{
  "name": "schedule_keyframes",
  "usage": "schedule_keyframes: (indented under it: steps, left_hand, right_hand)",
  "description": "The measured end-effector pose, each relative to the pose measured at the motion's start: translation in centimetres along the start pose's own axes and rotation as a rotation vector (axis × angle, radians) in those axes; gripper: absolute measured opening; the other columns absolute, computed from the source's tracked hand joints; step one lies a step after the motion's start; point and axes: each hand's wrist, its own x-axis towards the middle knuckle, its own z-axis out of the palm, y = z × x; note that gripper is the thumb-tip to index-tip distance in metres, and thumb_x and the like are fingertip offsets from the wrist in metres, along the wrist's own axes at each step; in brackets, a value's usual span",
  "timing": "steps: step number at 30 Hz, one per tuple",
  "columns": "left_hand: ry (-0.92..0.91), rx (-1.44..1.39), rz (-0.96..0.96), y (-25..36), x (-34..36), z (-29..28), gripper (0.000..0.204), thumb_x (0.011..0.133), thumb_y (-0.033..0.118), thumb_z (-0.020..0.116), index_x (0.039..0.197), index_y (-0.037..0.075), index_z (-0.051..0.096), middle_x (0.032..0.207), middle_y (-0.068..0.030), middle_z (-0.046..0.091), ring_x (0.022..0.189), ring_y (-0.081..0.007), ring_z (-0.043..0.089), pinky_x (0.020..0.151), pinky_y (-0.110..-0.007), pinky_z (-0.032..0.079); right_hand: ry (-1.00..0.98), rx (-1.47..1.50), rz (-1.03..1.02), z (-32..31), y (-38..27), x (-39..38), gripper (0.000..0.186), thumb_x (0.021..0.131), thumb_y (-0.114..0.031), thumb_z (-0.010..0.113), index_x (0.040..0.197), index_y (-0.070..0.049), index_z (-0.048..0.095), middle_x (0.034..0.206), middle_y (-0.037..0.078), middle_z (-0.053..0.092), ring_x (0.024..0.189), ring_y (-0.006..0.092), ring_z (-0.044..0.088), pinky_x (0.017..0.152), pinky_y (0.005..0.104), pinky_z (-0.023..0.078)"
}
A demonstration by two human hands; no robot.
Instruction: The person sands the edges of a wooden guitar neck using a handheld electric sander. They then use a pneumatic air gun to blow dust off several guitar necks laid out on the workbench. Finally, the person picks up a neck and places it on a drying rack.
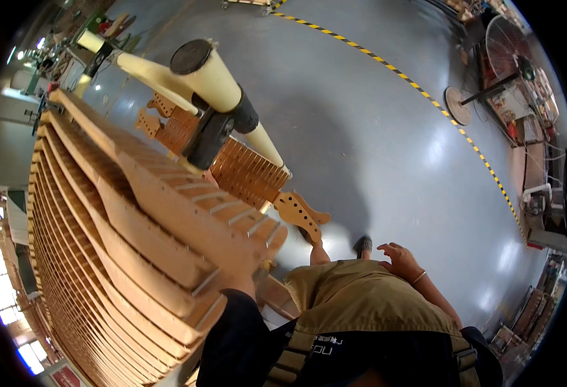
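My left forearm (241,282) rises from the lower edge and disappears behind a large stack of pale wooden guitar necks (148,187) with metal frets, filling the left side; that hand's fingers are hidden. My right hand (398,258) is apart from the stack, over the floor near my khaki apron (354,297), with its fingers loosely bent and spread and nothing visible in them. Beyond the stack, several browner necks (248,171) with perforated headstocks (299,213) lie side by side beneath a cream-and-black padded frame (212,84).
Grey floor (393,148) with yellow-black striped tape (412,84) runs along the right. A pedestal fan (502,45) and cluttered benches (531,193) line the far right. A wheeled trolley (244,3) stands at the top, and bright windows (0,277) show at far left.
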Motion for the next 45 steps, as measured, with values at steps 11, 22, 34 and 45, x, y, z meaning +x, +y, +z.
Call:
schedule_keyframes:
  steps: [11, 22, 34, 45]
  left_hand:
    - [0.383, 0.349, 0.521, -3.7, -26.4, 2.1, 0.061, 0.108, 0.042, 0.061, 0.136, -0.011, 0.053, 0.123, -0.0333, 0.054, 0.114, -0.0481, 0.053, 0.104, -0.056, 0.043]
    - [1.017, 0.158, 0.26, -19.1, -73.1, -2.6, 0.017, 0.103, 0.011, 0.067, 0.116, -0.001, 0.064, 0.114, -0.0157, 0.055, 0.098, -0.0282, 0.063, 0.091, -0.04, 0.055]
    - [1.667, 0.204, -0.089, -32.5, -101.9, 2.2, 0.011, 0.096, 0.01, 0.072, 0.1, 0.001, 0.065, 0.098, -0.0165, 0.061, 0.092, -0.0342, 0.064, 0.083, -0.043, 0.052]
    - [1.316, 0.403, -0.871, -46.5, -130.8, -3.6, 0.085, 0.065, 0.051, 0.097, 0.131, 0.009, 0.063, 0.126, -0.0171, 0.06, 0.122, -0.0389, 0.055, 0.105, -0.051, 0.046]
  right_hand:
    - [-0.121, -0.163, -0.4, -2.4, 4.5, 5.4, 0.048, 0.086, -0.028, 0.083, 0.127, -0.01, 0.064, 0.114, 0.014, 0.07, 0.11, 0.0369, 0.067, 0.092, 0.0481, 0.056]
    - [-0.404, -0.794, -1.032, -3.4, 11.1, 6.9, 0.046, 0.089, -0.028, 0.08, 0.129, -0.014, 0.065, 0.112, 0.018, 0.067, 0.107, 0.0387, 0.066, 0.091, 0.0491, 0.055]
    - [-0.852, -1.13, -1.549, 5.3, 5.6, -6.9, 0.043, 0.087, -0.023, 0.082, 0.124, -0.011, 0.066, 0.11, 0.018, 0.069, 0.106, 0.0394, 0.068, 0.09, 0.0492, 0.057]
    - [-1.034, -0.724, -2.085, 22.7, 2.0, -32.2, 0.07, 0.077, -0.009, 0.086, 0.14, -0.009, 0.055, 0.123, 0.017, 0.058, 0.117, 0.0381, 0.059, 0.099, 0.0466, 0.052]
